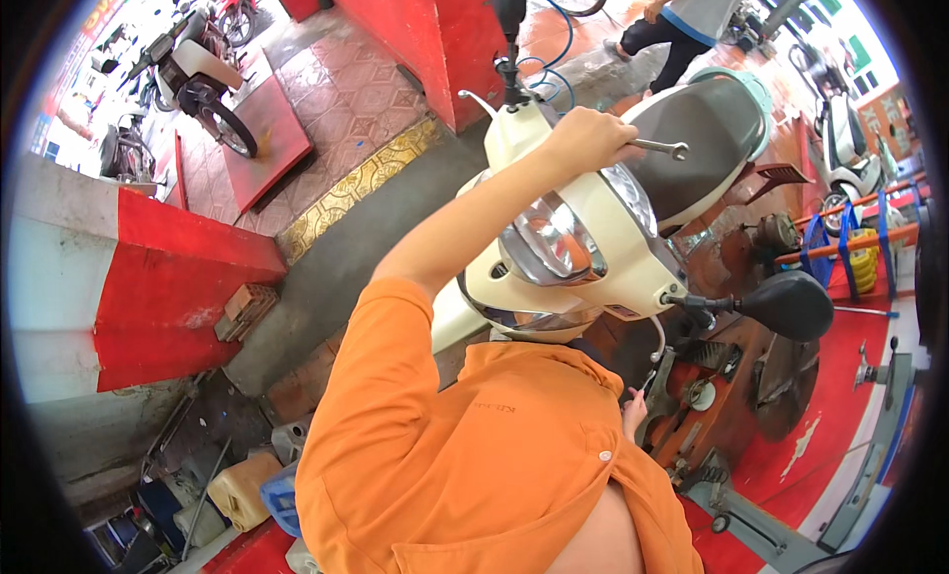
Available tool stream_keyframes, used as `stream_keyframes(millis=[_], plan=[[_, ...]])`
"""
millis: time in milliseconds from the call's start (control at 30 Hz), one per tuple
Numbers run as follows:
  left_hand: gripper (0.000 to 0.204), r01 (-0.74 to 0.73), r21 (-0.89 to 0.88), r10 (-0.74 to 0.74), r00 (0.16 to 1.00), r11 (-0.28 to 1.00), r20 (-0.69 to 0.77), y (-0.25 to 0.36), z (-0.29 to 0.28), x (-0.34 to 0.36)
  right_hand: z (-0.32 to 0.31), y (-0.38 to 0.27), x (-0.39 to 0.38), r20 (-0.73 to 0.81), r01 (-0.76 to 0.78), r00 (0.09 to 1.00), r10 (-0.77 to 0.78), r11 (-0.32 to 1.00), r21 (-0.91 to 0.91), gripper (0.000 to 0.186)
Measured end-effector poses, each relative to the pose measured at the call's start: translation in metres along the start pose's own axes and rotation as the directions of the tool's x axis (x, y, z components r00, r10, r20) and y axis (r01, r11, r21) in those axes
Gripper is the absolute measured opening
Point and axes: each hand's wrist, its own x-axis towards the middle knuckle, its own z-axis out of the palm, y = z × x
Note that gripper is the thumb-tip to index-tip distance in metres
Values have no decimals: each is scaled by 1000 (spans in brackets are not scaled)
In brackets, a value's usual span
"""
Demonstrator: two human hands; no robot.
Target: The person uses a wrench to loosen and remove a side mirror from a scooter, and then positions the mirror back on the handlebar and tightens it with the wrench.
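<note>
My left hand (pixel 591 142) reaches across the cream scooter's front, above its headlight (pixel 559 240). Its fingers are wrapped round a metal wrench (pixel 660 149), whose open jaw end sticks out to the right over the grey seat (pixel 704 129). Low on the right, beside my orange shirt (pixel 494 431), only part of my right hand (pixel 635 413) shows. Its fingers look closed near the tip of a brake lever (pixel 659 339); a small thin dark thing is at them, too small to name. The scooter (pixel 593 218) stands with its front toward me.
A black mirror (pixel 788 305) juts out at the right. Red wall blocks (pixel 188 287) stand at the left. A parked motorbike (pixel 203 85) is at the far left, and a walking person (pixel 692 20) at the back. Plastic jugs (pixel 242 490) sit lower left, a grey metal stand (pixel 756 520) lower right.
</note>
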Motion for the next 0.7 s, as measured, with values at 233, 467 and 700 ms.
stream_keyframes(millis=[233, 467, 700], plan=[[45, 240, -167, -248, 968, 956, -27, -9, 10, -6, -9, 12, 6, -40, 55, 997, -63, 982, -179, 48], [46, 334, -387, -345, 938, 860, 43, -14, 6, -3, 29, -112, -12, -162, 350, 907, -388, 910, -221, 38], [45, 352, -348, -366, 930, 869, 27, -4, 3, -2, 35, -196, -58, -173, 538, 795, -581, 808, -239, 29]])
